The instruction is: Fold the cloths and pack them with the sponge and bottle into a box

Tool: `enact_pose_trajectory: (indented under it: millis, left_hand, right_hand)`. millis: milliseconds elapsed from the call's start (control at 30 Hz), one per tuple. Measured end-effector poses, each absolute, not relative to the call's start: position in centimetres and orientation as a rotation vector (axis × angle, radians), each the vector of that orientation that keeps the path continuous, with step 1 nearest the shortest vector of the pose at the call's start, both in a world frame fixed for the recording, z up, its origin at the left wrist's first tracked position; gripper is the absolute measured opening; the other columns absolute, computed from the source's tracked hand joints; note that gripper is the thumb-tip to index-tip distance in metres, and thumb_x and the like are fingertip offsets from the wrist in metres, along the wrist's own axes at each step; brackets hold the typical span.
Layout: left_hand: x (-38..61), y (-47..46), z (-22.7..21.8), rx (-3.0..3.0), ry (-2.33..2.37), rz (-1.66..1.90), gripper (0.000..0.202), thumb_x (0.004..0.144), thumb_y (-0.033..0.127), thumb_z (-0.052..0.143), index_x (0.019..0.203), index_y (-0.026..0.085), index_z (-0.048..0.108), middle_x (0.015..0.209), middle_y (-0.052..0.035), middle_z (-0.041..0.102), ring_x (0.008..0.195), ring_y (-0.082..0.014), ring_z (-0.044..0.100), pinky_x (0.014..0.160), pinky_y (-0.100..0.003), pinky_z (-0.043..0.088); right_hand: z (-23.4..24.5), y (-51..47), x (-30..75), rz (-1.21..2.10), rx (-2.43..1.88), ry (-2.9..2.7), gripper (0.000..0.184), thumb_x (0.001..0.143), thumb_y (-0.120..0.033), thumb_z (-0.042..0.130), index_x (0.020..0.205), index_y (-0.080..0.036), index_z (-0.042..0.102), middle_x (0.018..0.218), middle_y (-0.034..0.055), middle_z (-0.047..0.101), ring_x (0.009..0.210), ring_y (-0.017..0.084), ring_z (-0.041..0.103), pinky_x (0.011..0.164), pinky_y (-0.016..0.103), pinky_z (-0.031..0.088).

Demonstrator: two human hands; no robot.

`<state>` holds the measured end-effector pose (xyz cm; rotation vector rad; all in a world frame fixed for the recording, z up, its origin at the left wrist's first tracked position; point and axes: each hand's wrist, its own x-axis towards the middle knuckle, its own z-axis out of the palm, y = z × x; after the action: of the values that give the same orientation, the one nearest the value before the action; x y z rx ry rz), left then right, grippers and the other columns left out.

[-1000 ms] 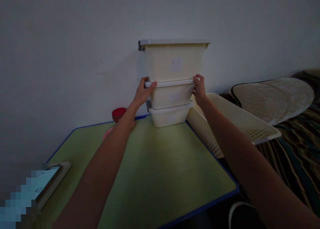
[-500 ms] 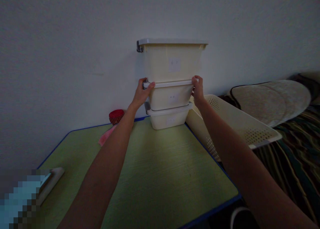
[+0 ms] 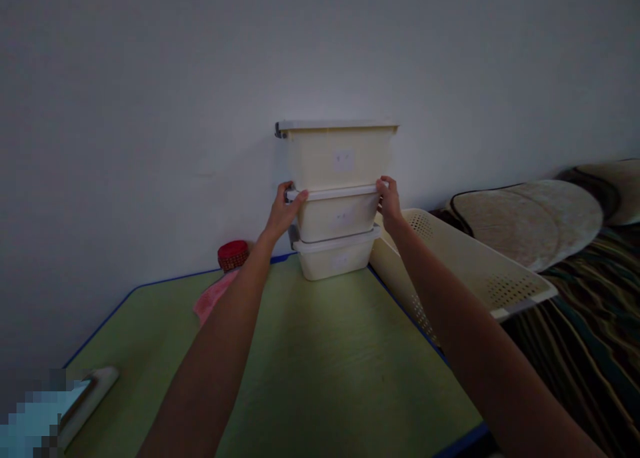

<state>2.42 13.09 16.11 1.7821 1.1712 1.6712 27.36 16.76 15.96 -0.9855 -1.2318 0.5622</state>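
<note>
Three cream plastic boxes with lids stand stacked against the wall at the back of a green table [image 3: 320, 351]. The top box [image 3: 340, 155] is the largest, the middle box [image 3: 340, 215] is smaller, and the bottom box [image 3: 334, 258] rests on the table. My left hand [image 3: 283, 208] grips the left end of the middle box's lid rim, thumb on top. My right hand [image 3: 389, 199] grips the right end of the same rim, fingers curled.
A red cup [image 3: 233, 255] and a pink cloth [image 3: 213, 297] lie left of the stack. A cream perforated basket [image 3: 480, 271] leans beside the table's right edge. A bed with striped cover [image 3: 585, 298] and pillows lies right. A device [image 3: 87, 395] sits at the front left.
The view has tilted up and pulled back, so the stack appears lower and smaller. Both hands keep their grip on the middle box's rim.
</note>
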Motion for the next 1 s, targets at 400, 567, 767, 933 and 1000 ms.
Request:
enact_pose_trajectory:
  millis: [400,567,767,933,1000]
  left_hand:
    - [2.2,12.6,16.6,1.836,1.275,1.579,0.056,0.074,0.053,0.051,0.117,0.018,0.042,0.101,-0.0084,0.055,0.088,-0.0200,0.055,0.075,-0.035,0.047]
    - [1.6,12.4,17.9,1.928,1.340,1.509,0.055,0.069,0.050,0.057,0.111,0.014,0.049,0.110,-0.0116,0.057,0.097,-0.0225,0.054,0.086,-0.037,0.042]
    - [0.6,12.3,20.4,1.950,1.432,1.383,0.060,0.054,0.050,0.070,0.099,0.012,0.058,0.115,-0.0169,0.056,0.114,-0.0323,0.047,0.095,-0.041,0.037]
    - [1.1,11.9,21.8,1.924,1.312,1.306,0.076,0.053,0.044,0.073,0.119,0.014,0.048,0.121,-0.0154,0.055,0.108,-0.0278,0.054,0.082,-0.035,0.047]
    - [1.7,11.9,22.2,1.899,1.278,1.302,0.075,0.056,0.043,0.072,0.120,0.014,0.048,0.116,-0.0150,0.059,0.100,-0.0263,0.059,0.077,-0.034,0.049]
  right_hand:
    - [16.3,16.3,27.6,0.527,-0.944,-1.302,0.054,0.072,-0.053,0.046,0.120,-0.029,0.040,0.122,0.0069,0.049,0.105,0.025,0.048,0.086,0.042,0.041]
    - [16.9,16.3,27.9,0.501,-0.904,-1.356,0.057,0.070,-0.045,0.048,0.123,-0.025,0.038,0.127,0.0095,0.046,0.111,0.026,0.043,0.093,0.046,0.036]
    - [18.4,16.2,28.4,0.469,-0.803,-1.488,0.048,0.064,-0.033,0.050,0.110,-0.020,0.052,0.122,0.0064,0.053,0.114,0.024,0.043,0.101,0.041,0.029]
    - [20.0,15.8,28.9,0.550,-0.787,-1.591,0.033,0.059,-0.031,0.052,0.088,-0.017,0.060,0.093,0.0051,0.065,0.094,0.023,0.055,0.089,0.040,0.039]
    - [20.5,15.5,29.1,0.579,-0.805,-1.610,0.027,0.059,-0.032,0.055,0.079,-0.015,0.060,0.082,0.0051,0.065,0.085,0.022,0.056,0.083,0.039,0.041]
